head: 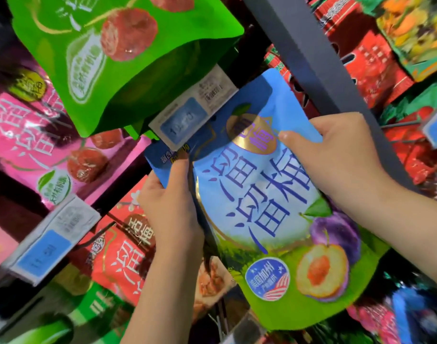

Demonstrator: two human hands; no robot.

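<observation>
Head view, left hand [171, 209], right hand [336, 157] gripping blue pouch [249, 194], fingers hidden behind.

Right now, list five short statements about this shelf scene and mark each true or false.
1. The right hand grips the blue pouch near its top. True.
2. The left hand hangs idle. False: it pinches the blue pouch's left edge.
3. The pouch hanging above is yellow. False: a green pouch hangs there.
4. The blue pouch pictures purple plums. True.
5. The price tag by the blue pouch's top has a red panel. False: its panel is blue.
</observation>
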